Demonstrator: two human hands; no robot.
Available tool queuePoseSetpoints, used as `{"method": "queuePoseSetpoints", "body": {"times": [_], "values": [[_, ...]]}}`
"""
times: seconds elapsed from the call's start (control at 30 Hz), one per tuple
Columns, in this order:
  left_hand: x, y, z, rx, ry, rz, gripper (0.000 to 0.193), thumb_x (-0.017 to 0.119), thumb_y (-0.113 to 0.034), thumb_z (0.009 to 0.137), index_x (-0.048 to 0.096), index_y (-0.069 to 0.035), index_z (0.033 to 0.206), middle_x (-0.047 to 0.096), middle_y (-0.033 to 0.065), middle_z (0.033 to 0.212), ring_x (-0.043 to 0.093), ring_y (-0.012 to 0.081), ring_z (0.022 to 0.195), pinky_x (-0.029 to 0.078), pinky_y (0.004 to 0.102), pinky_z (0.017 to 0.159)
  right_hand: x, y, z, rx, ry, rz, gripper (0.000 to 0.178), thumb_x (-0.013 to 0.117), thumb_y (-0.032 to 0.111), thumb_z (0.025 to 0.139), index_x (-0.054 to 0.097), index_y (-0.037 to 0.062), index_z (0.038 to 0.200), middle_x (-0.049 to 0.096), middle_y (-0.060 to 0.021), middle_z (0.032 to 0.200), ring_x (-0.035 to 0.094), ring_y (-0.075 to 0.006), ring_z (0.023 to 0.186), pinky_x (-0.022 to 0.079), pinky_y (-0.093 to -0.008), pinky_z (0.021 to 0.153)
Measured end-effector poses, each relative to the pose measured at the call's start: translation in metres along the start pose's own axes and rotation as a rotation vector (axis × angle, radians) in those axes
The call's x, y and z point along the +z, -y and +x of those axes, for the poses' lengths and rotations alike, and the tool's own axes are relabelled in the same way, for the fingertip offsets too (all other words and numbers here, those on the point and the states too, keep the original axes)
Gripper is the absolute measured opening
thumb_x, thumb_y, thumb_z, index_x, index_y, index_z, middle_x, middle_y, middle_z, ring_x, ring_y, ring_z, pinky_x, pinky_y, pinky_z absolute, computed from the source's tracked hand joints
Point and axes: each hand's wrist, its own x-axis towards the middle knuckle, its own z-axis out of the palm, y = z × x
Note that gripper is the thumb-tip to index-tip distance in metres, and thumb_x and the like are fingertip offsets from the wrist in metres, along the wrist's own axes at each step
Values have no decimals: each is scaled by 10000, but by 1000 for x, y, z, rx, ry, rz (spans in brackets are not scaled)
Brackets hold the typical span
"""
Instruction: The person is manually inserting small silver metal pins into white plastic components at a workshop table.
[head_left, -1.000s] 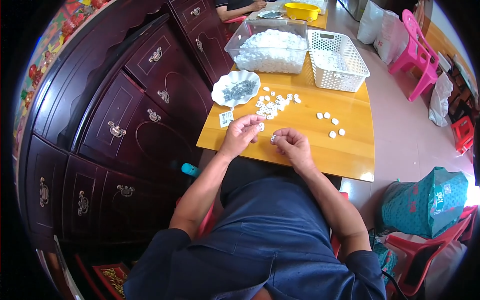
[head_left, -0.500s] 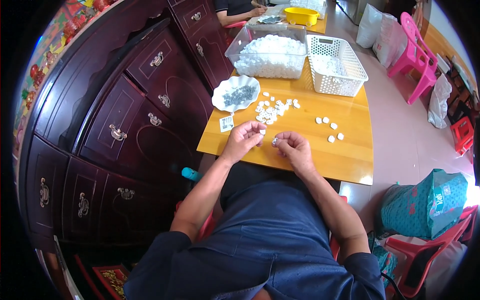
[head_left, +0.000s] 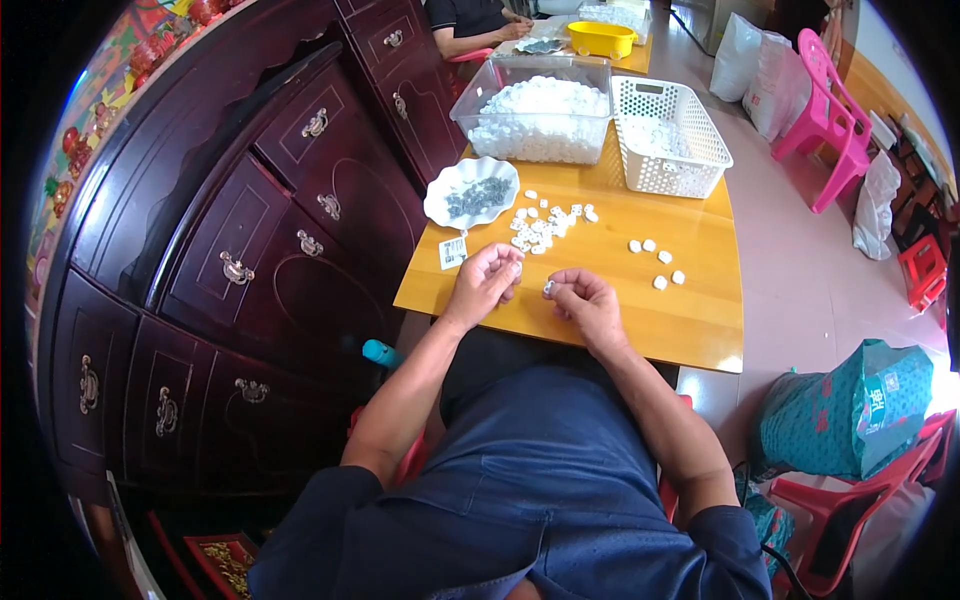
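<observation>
Over the near edge of the wooden table (head_left: 660,325), my left hand (head_left: 483,286) pinches a small white plastic piece (head_left: 517,268), mostly hidden by the fingers. Just right of it and apart, my right hand (head_left: 590,302) grips another small white piece with a dark spot (head_left: 549,287) between thumb and forefinger. Beyond the hands lies a loose group of similar white pieces (head_left: 540,230), some showing holes. Several rounded white pieces (head_left: 664,257) sit separately to the right. A scalloped white dish (head_left: 436,202) at the left holds small dark grey parts (head_left: 478,196).
A clear bin (head_left: 545,150) heaped with white pieces and a white perforated basket (head_left: 668,181) stand at the table's far side. A printed card (head_left: 453,253) lies by the dish. Dark cabinets (head_left: 270,230) flank the left. Another person (head_left: 470,35) sits beyond, near a yellow tub (head_left: 600,40).
My left hand has shifted slightly left, away from my right hand, and its fingers now cover more of the white piece. The right hand keeps its pinch almost in place.
</observation>
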Motion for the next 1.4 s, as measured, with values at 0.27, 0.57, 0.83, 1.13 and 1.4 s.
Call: {"method": "queuePoseSetpoints", "body": {"times": [0.27,0.57,0.83,1.13,1.4], "values": [[0,-6,0,35,59,11,202,644,-53,982,620,-7,1177,635,-13,915,560,11,724,490,184,630,1,-2,0,-13,-18,-38,181,682,86,945,675,-13,1096,727,-33,898,609,-55,723,491,-211,654],[2,-8,0,55,110,57,253,674,-98,986,659,-16,1225,662,-11,937,566,24,728,483,185,651,0,1,1,-4,11,-35,164,686,92,946,684,-4,1080,719,-22,889,605,-50,723,494,-208,659],[6,-12,-2,65,106,87,261,669,-84,983,678,-14,1235,664,-30,925,556,22,720,475,181,650,0,0,0,-18,16,-54,158,689,89,945,687,-2,1075,722,-25,889,613,-53,730,497,-210,660],[6,-11,-3,96,137,149,282,644,6,944,688,5,1222,697,-16,971,582,20,753,501,189,693,1,-1,1,-31,-2,-67,129,679,108,956,696,22,1052,720,-10,862,587,-47,686,479,-203,638],[9,-16,-4,88,144,184,285,641,24,930,698,6,1210,700,-13,939,578,17,748,501,190,690,-4,-4,3,-5,29,-79,160,673,75,940,685,-11,1074,728,-47,917,652,-83,791,529,-237,704]]}}
